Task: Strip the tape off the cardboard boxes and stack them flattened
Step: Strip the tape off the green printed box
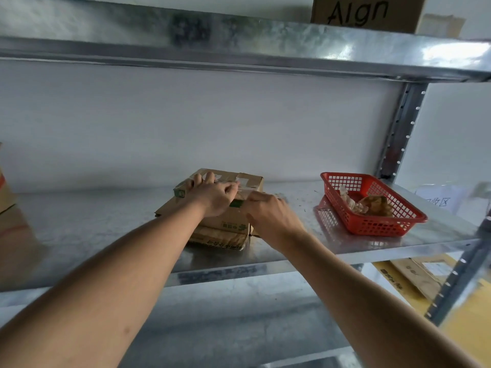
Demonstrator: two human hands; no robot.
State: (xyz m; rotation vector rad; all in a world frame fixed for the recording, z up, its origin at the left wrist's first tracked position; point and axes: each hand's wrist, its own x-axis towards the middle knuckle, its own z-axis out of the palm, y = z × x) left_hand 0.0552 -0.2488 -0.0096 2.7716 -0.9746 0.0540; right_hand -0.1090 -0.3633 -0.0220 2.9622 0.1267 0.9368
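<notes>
A small brown cardboard box (252, 181) with clear tape across its top sits on flattened cardboard pieces (220, 236) in the middle of the metal shelf (93, 221). My left hand (212, 193) lies on top of the box with its fingers curled over the far edge, holding it down. Just to its right, my right hand (268, 213) pinches a strip of tape (245, 191) at the box's top. The box's near right side is hidden behind my hands.
A red plastic basket (409, 221) holding crumpled tape scraps stands on the shelf to the right. A brown box (5, 192) shows at the left edge. Above, the upper shelf carries a lettered cardboard box (366, 11). More cardboard (414, 277) lies below at right.
</notes>
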